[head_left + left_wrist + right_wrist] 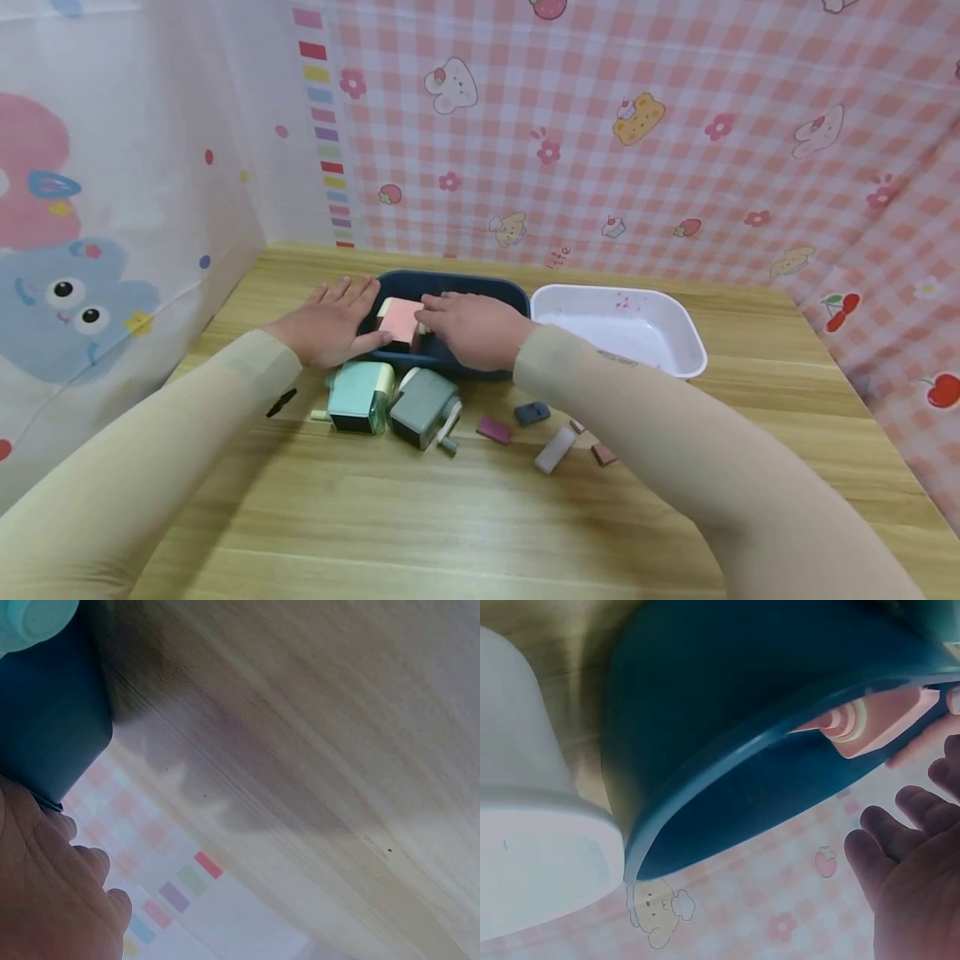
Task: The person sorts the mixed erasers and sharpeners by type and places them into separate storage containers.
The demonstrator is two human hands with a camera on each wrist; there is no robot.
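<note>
A pink pencil sharpener [401, 321] sits in the left part of a dark blue basin [480, 283]. My left hand [330, 323] lies over the basin's left end, its fingers extended and its thumb tip overlapping the sharpener's side in the head view. Above the basin is my right hand [476, 329], fingertips close to the sharpener's crank side. In the right wrist view its fingers are loosely spread, with nothing between them. Just in front of the basin stand a mint-green sharpener [360, 396] and a grey-green sharpener [423, 406], side by side.
A white basin [693, 337] adjoins the blue one on the right, partly behind my right forearm. Several erasers lie in front, including a magenta one [494, 430], a dark blue one [532, 413] and a pale one [555, 450]. Patterned cloth [562, 167] hangs behind the table.
</note>
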